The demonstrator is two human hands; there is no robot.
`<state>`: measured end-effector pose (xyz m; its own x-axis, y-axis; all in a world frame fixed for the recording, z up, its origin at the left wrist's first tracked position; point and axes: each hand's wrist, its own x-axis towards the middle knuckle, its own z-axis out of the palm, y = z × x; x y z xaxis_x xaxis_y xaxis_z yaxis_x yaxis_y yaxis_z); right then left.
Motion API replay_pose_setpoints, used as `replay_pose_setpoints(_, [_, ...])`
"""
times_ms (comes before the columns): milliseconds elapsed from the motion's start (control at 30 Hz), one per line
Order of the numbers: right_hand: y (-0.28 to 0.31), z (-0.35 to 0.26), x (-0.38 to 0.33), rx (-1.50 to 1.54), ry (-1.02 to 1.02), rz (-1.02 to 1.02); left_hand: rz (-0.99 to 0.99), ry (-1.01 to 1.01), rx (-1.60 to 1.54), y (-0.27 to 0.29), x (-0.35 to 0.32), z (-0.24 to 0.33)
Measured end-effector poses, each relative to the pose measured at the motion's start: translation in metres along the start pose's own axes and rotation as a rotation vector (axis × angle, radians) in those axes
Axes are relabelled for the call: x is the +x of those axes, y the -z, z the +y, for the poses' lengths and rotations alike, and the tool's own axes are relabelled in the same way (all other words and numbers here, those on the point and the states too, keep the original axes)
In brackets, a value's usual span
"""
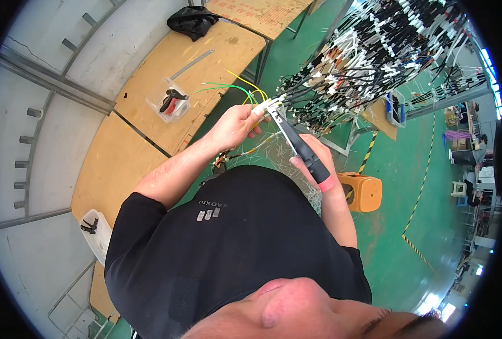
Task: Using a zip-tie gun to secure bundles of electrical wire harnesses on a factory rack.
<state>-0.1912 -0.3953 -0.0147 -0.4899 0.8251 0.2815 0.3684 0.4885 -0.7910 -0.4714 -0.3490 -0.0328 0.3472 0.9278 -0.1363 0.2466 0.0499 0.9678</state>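
Observation:
My left hand (234, 125) is closed on a wire bundle at a white fitting (264, 107) whose exact kind I cannot make out. Green wires (226, 86) and yellow wires (250, 83) fan out beyond the fingers. Wrapped around the black handles of a plier-like hand tool (303, 150) with a pinkish-red end is my right hand (320, 153). The tool's metal head meets the bundle beside the left fingertips; what lies in its jaws is too small to tell. More wires with coloured ends (222, 160) hang below the left hand.
A dense mass of black and white wire harnesses (369, 56) hangs at the upper right. Wooden tables (115, 152) stand left, bearing a clear box (169, 101) of tools, a metal strip (191, 64) and a black bag (193, 22). An orange stool (366, 192) stands right.

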Motion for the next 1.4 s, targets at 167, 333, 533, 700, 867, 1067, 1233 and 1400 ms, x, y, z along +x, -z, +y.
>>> replay_pose_setpoints(167, [-0.005, 0.002, -0.003, 0.093, -0.112, -0.062, 0.026, 0.023, 0.095, -0.002, -0.001, 0.006])
replay_pose_setpoints(333, [-0.016, 0.010, -0.013, 0.031, -0.023, 0.016, 0.095, -0.068, 0.127, -0.005, 0.000, 0.001])
replay_pose_setpoints(533, [-0.021, 0.002, -0.020, 0.309, -0.194, 0.072, 0.046, -0.009, 0.103, -0.001, 0.002, -0.003])
replay_pose_setpoints(700, [-0.019, 0.009, -0.015, 0.005, -0.029, 0.022, 0.040, 0.021, 0.065, -0.003, 0.003, -0.004])
replay_pose_setpoints(867, [-0.025, 0.010, -0.019, -0.085, -0.018, 0.036, 0.072, 0.016, 0.212, -0.007, -0.002, 0.012])
replay_pose_setpoints(1067, [-0.029, 0.004, -0.018, -0.058, -0.124, 0.035, 0.126, -0.089, 0.447, -0.013, -0.009, 0.014])
replay_pose_setpoints(1233, [-0.036, 0.007, -0.028, -0.279, -0.155, 0.113, 0.076, -0.063, 0.309, -0.009, -0.010, 0.018])
replay_pose_setpoints(1400, [-0.034, 0.015, -0.021, -0.227, 0.014, 0.144, 0.064, -0.013, 0.189, -0.009, -0.008, 0.012])
